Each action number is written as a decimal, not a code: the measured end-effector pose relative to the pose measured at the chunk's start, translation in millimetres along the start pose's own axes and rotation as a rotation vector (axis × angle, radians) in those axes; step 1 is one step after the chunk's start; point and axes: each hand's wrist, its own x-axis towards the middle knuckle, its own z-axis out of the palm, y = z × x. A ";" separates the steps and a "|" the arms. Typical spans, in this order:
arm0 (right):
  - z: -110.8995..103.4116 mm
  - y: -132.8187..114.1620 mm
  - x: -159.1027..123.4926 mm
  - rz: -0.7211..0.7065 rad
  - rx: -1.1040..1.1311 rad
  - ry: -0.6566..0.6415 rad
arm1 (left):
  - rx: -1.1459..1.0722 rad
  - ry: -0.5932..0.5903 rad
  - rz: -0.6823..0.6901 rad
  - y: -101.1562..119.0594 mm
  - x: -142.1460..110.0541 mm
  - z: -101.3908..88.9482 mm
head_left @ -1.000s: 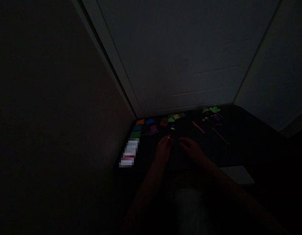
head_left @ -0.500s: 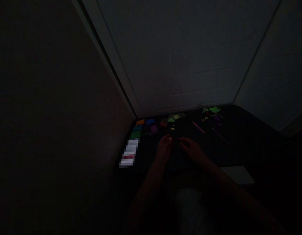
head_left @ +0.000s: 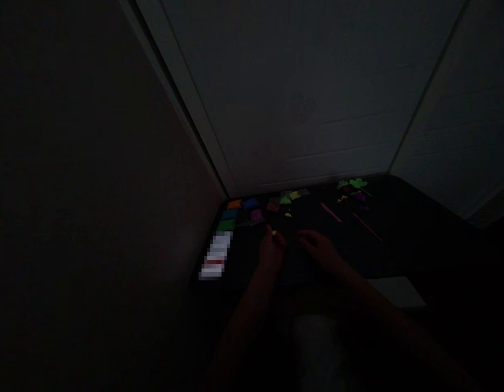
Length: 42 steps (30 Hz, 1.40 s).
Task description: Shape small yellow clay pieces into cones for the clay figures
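Small yellow rounded lump of soft-looking clay point(head_left: 274, 233) is now sitting between the raised digit and the curled fingers of your left hand point(head_left: 271, 250), over the near part of the dark table point(head_left: 243, 261). Compared with half a second ago, it is showing farther left, and your other fingers are curling in beside it while one digit is standing up. You seem to be pinching it there, though the gloom is hiding the exact contact. That change is suggesting that you are turning the piece within one hand, so the handling of it is probably going on rather than finishing. Your right hand point(head_left: 319, 246) is staying about where it was, fingers bent and pointing toward the left one, the two hands not touching; I cannot tell whether its fingertips are pressing together or holding anything. Beyond your hands, a pale yellow teardrop-shaped piece point(head_left: 288, 215) is lying unmoved, and the pink knife-shaped tool point(head_left: 331, 212) and slim pink stick point(head_left: 367, 227) are resting farther right, also undisturbed
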 end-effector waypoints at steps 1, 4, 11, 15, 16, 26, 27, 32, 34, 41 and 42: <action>0.0 0.0 -0.1 -0.001 0.002 0.001 | -0.009 -0.001 -0.002 0.7 -0.2 0.6; -0.1 0.1 -0.3 -0.008 0.004 -0.003 | -0.015 0.009 0.002 1.1 -0.9 1.0; 0.1 1.3 -0.1 -0.006 -0.001 -0.008 | 0.048 0.025 0.028 -3.3 -1.3 -3.3; 0.1 0.7 -0.5 -0.007 0.001 -0.008 | 0.071 0.003 -0.004 -4.1 -0.2 -4.9; 0.2 0.5 -0.5 -0.008 0.001 -0.006 | 0.071 -0.003 -0.011 -4.0 -0.2 -5.0; 1.7 3.9 0.8 -0.017 0.000 0.006 | 0.012 -0.039 0.025 -3.6 -0.9 -3.6; 1.7 4.0 0.9 -0.017 0.003 0.005 | 0.008 -0.035 0.024 -3.7 -0.6 -3.7; 0.9 1.8 0.7 -0.003 -0.001 -0.008 | -0.036 -0.024 -0.001 -2.4 1.4 -3.9; 0.2 0.2 0.3 0.006 -0.006 -0.010 | -0.070 -0.035 -0.018 -0.2 1.5 -3.1; -0.6 0.1 -0.2 0.005 -0.007 -0.019 | -0.147 -0.044 -0.075 7.7 -2.4 -1.2; -0.4 0.9 0.0 0.003 -0.006 -0.018 | -0.151 -0.043 -0.080 8.2 -2.5 -1.5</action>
